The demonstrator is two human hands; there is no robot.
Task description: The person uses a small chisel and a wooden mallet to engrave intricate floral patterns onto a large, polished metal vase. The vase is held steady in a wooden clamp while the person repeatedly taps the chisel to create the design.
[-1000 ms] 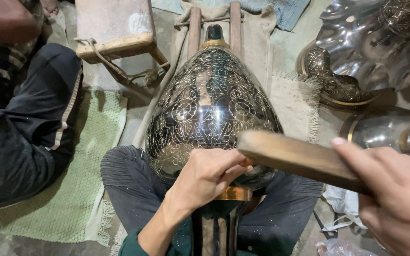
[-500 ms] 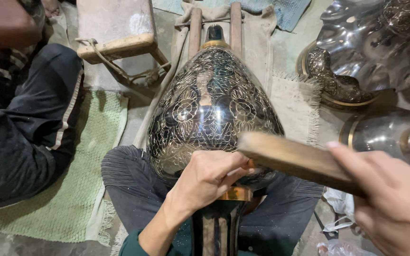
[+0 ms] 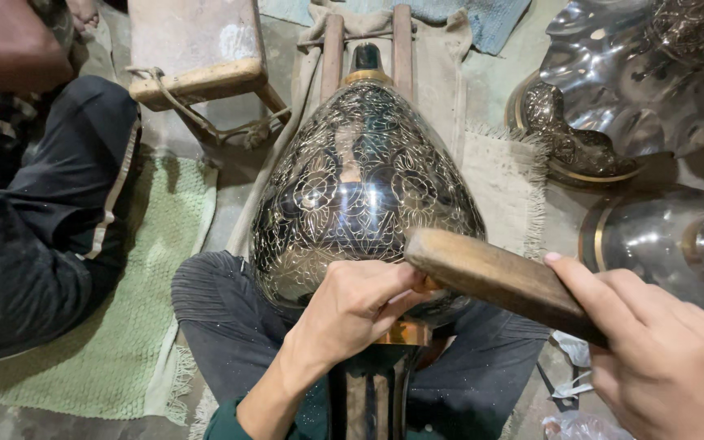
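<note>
The engraved metal vase (image 3: 364,191) lies on its side across the person's lap, neck toward 12 o'clock, propped on two wooden rails (image 3: 403,45) so the worked surface faces up. The left hand (image 3: 350,308) rests on the vase body at 6 o'clock, fingers pinched tight around a small tool (mostly hidden, so its kind cannot be told), which steadies the point against the curved wall. The right hand (image 3: 662,350) is clenched on a wooden mallet (image 3: 495,275), its head just beside the left fingers. Other worked metal pieces (image 3: 637,90) lie at 2 o'clock; a second person's leg (image 3: 38,236) is at 9 o'clock on a green mat (image 3: 136,318).
</note>
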